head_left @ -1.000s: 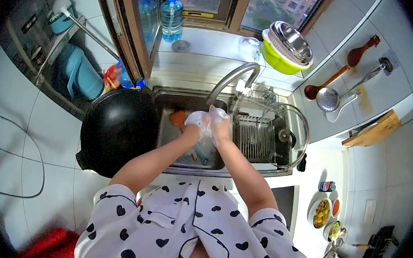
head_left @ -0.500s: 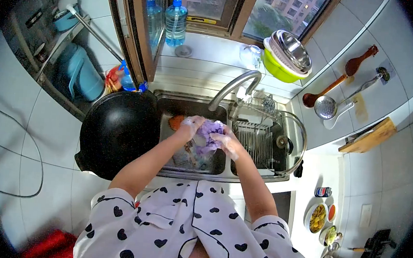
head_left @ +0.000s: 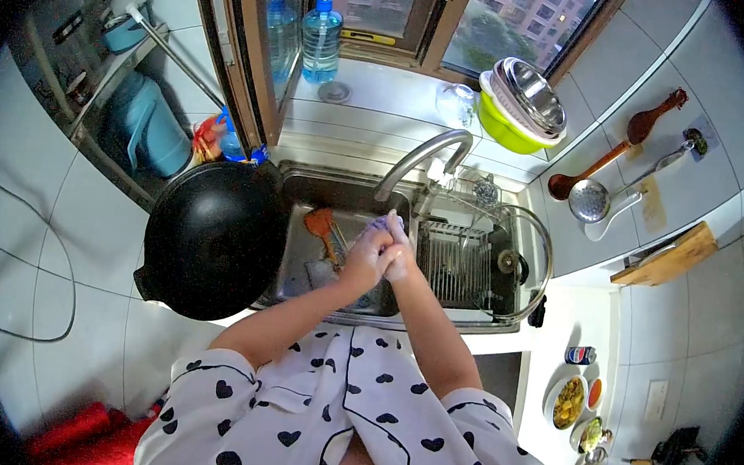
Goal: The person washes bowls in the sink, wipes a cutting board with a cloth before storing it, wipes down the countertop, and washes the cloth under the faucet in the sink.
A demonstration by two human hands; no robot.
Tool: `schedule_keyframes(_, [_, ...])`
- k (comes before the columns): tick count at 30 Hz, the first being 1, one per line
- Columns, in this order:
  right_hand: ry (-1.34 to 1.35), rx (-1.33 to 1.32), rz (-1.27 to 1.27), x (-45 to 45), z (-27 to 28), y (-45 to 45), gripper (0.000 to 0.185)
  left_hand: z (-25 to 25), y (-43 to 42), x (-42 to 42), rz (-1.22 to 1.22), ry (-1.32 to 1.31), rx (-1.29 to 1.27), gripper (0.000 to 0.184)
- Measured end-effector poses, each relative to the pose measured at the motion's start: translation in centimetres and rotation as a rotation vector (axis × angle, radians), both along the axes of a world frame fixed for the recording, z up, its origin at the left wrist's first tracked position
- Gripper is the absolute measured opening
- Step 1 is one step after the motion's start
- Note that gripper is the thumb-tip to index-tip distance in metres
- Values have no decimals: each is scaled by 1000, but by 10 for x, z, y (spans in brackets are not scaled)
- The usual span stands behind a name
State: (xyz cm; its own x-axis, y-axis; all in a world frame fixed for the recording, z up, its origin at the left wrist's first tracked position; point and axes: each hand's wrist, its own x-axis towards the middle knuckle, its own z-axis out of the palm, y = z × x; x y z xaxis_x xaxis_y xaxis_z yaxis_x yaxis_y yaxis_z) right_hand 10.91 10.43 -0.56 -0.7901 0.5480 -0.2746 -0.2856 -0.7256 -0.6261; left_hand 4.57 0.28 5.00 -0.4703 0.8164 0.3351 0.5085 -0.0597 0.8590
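Observation:
My left hand and my right hand are pressed together above the left sink basin, both closed on a soapy, crumpled purple cloth. Only a little of the cloth shows past the fingers. Suds cling to the skin. Down in the basin, left of my hands, lies an orange-brown spatula beside other utensils and some foam. The curved faucet stands just beyond my hands.
A large black wok rests left of the basin. A dish rack and a glass lid occupy the right basin. Nested bowls and a blue soap bottle stand on the sill. Food dishes sit at right.
My hands have come together and squeezed the purple cloth, which was spread wider between them. The left hand moved right, uncovering more of the spatula.

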Motion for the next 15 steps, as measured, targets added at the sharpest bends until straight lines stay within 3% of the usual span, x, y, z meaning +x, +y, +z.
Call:
schedule_keyframes(2, [-127,-178,-96,-7,33,-18,31,-2,0,-1,-5,274,18,23])
schedule_keyframes(4, [-250,-248,-156,-11,39,-30,31,-5,4,-19,7,220,-31,28])
schedule_keyframes(6, [-264,241,-220,-9,38,-43,36,-21,15,-33,76,46,-28,35])
schedule_keyframes(8, [-261,-4,-143,-12,37,-38,43,-40,18,-46,217,48,-212,38])
schedule_keyframes(12, [-574,221,-32,2,82,-30,44,-78,13,-75,288,-182,-433,30])
schedule_keyframes(13, [-531,238,-28,6,92,-31,40,-77,10,-77,284,-244,-510,29])
schedule_keyframes(15, [-497,316,52,10,80,-26,37,-73,5,-68,243,-83,-369,33])
